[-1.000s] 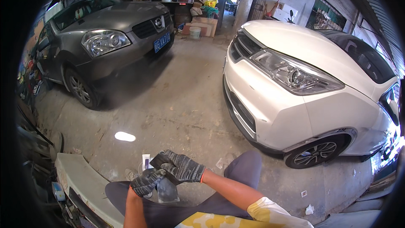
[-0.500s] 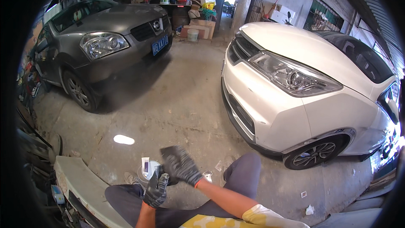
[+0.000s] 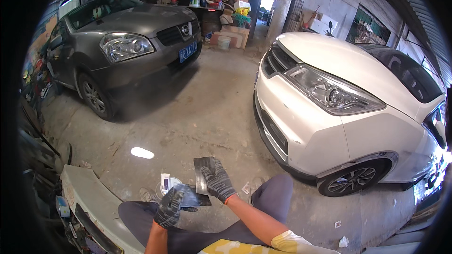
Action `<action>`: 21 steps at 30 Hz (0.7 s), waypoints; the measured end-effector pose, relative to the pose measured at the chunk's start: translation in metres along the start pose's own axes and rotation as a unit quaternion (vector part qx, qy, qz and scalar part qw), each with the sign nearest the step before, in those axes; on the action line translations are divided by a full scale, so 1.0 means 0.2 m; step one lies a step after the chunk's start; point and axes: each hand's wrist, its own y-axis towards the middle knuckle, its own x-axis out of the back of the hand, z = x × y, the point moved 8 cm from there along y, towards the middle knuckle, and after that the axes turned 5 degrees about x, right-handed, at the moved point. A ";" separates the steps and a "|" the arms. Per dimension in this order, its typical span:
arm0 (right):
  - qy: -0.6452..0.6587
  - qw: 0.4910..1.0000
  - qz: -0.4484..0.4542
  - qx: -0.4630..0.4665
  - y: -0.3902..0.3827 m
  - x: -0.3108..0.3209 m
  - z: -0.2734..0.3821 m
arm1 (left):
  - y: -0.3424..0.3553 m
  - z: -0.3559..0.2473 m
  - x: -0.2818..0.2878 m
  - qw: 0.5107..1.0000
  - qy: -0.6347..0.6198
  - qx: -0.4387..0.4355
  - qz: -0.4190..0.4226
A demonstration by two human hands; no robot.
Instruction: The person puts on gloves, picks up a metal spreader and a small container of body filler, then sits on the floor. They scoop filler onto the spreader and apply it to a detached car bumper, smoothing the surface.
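Both my hands wear grey-and-black work gloves with orange cuffs. My right hand (image 3: 219,182) grips a thin rectangular metal scraper (image 3: 202,165), held upright with the thumb side along its face. In my closed left hand (image 3: 168,208) is a second flat dark scraper (image 3: 201,200), lying nearly level, with a pale bluish patch near the fingers. The two scrapers are close together, above my lap. Just beyond the left hand a round tin (image 3: 174,181) stands on the floor, partly hidden by that hand. A small white-and-dark packet (image 3: 165,182) rests at its top.
A pale, worn car bumper (image 3: 87,190) lies at my left. Ahead on the left stands a grey car (image 3: 136,21), on the right a white car (image 3: 310,122). At the back are a bucket (image 3: 223,42) and piled boxes. Paper scraps (image 3: 343,242) dot the concrete floor.
My right hand has turned, bringing its scraper upright. The left hand's scraper has tilted level and now shows its face. The whole view has shifted slightly.
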 end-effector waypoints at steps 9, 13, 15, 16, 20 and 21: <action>-0.392 0.880 0.162 0.214 -0.09 -0.28 -0.21 | 0.05 -0.06 0.03 0.982 0.044 0.046 -0.177; -0.156 0.986 0.036 0.054 -0.03 -0.13 -0.14 | 0.05 -0.06 -0.06 0.980 0.149 0.104 -0.080; -0.003 0.998 -0.063 0.021 -0.02 -0.03 -0.05 | 0.06 -0.07 -0.06 0.979 0.155 0.117 -0.057; -0.021 0.998 -0.061 -0.020 -0.02 -0.03 -0.02 | 0.06 -0.07 -0.06 0.979 0.160 0.118 -0.047; -0.049 0.996 -0.067 -0.016 -0.01 -0.02 0.11 | 0.08 -0.12 -0.04 0.976 0.205 0.066 -0.043; -0.046 0.996 -0.071 -0.012 -0.01 -0.02 0.11 | 0.08 -0.12 -0.04 0.976 0.204 0.067 -0.041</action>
